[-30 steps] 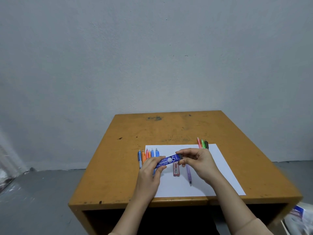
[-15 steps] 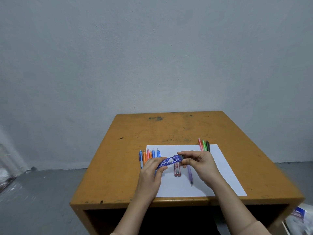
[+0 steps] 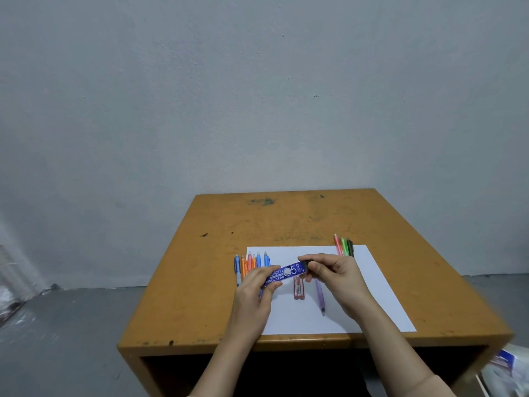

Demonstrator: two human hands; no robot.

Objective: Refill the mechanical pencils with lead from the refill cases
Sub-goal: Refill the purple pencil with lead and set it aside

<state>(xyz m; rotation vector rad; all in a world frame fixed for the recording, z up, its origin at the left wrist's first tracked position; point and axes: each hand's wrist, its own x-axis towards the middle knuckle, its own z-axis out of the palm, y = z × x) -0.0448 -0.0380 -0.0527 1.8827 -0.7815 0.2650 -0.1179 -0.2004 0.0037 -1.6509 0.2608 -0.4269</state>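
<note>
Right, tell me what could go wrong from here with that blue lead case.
1. The right hand pinches the cap end of the blue lead case while the left hand grips its body. If the cap comes off suddenly, thin leads could spill onto the white paper and snap.
2. The purple pencil lies loose just under the right hand, tip toward the front edge of the table. A bump might roll it off.

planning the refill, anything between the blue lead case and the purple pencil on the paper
Nothing loose. The left hand and right hand hold the blue lead case; the right hand hides the top of the purple pencil. The red case lies beside it, not across.
</note>
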